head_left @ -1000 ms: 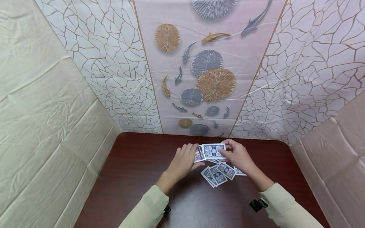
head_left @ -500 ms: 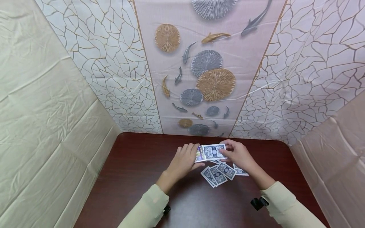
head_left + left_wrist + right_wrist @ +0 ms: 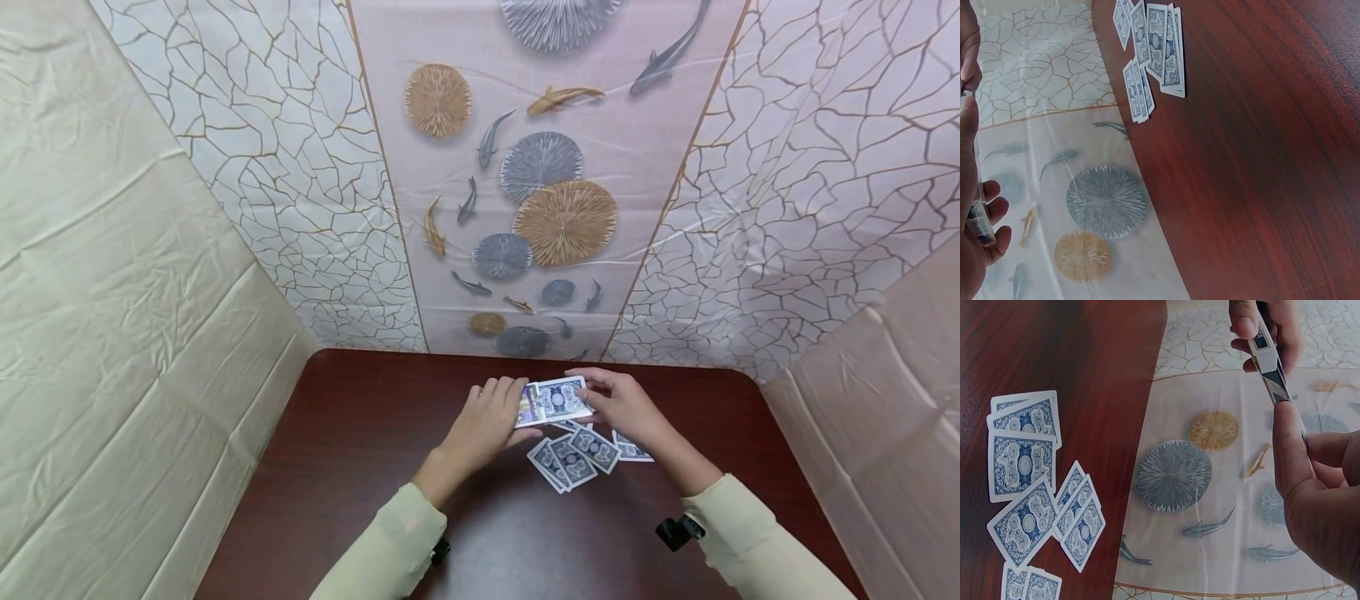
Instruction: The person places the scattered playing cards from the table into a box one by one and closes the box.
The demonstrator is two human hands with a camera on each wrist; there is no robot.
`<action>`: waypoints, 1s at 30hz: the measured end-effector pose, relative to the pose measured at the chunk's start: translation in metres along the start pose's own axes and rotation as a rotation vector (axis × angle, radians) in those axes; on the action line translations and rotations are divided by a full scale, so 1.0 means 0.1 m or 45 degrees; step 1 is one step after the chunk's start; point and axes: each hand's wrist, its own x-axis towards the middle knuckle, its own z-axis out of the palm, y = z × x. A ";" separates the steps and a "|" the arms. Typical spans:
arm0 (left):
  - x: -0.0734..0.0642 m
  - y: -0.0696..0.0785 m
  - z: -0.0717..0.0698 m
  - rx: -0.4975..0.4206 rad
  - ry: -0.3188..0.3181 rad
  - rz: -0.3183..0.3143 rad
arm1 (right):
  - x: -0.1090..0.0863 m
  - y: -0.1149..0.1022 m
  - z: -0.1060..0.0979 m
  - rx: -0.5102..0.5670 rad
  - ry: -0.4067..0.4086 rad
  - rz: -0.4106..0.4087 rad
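My left hand [image 3: 486,417] grips a card box [image 3: 529,406] with a purple and yellow face, above the far part of the table. Against the box's right end lie playing cards [image 3: 558,400] with blue and white backs, which my right hand [image 3: 622,404] pinches by their far end between thumb and fingers. In the right wrist view the box [image 3: 1264,355] is seen edge-on, and the cards sit partly inside its mouth. How many cards are held cannot be made out. Below the hands, several loose playing cards [image 3: 573,462] lie face down, overlapping, on the table.
The dark red-brown table [image 3: 360,483] ends at the back against a hanging cloth [image 3: 517,250] printed with fish and round leaves. Plain pale cloth [image 3: 135,333] stands along the left side, with more cloth [image 3: 885,392] on the right.
The held cards have slid left and deeper into the box, leaving less of their length showing. My right hand has shifted slightly left with them; my left hand has barely moved.
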 end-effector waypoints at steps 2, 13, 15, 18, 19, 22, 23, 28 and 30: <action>0.00 0.00 0.00 0.001 0.000 0.002 | 0.01 0.00 -0.01 0.032 -0.020 0.004; 0.02 0.01 -0.02 -0.013 0.000 -0.008 | 0.02 0.00 0.00 0.150 0.018 0.086; 0.02 0.02 -0.02 -0.018 0.001 -0.007 | 0.02 0.00 0.00 0.147 0.023 0.081; 0.01 0.02 -0.01 -0.020 -0.005 -0.001 | 0.02 0.00 0.01 0.122 0.030 0.086; 0.01 0.02 -0.01 -0.018 -0.009 0.000 | 0.02 0.01 0.01 0.112 0.022 0.084; 0.01 0.02 -0.01 -0.013 -0.015 0.001 | 0.02 0.01 0.01 0.090 0.016 0.087; 0.01 0.02 -0.01 -0.010 -0.017 0.000 | 0.02 0.01 0.02 0.076 0.011 0.077; 0.02 0.02 -0.01 0.004 -0.019 0.001 | 0.03 0.00 0.03 0.042 0.032 0.012; 0.02 0.02 0.00 0.001 -0.017 0.000 | 0.03 -0.01 0.04 0.036 0.050 0.003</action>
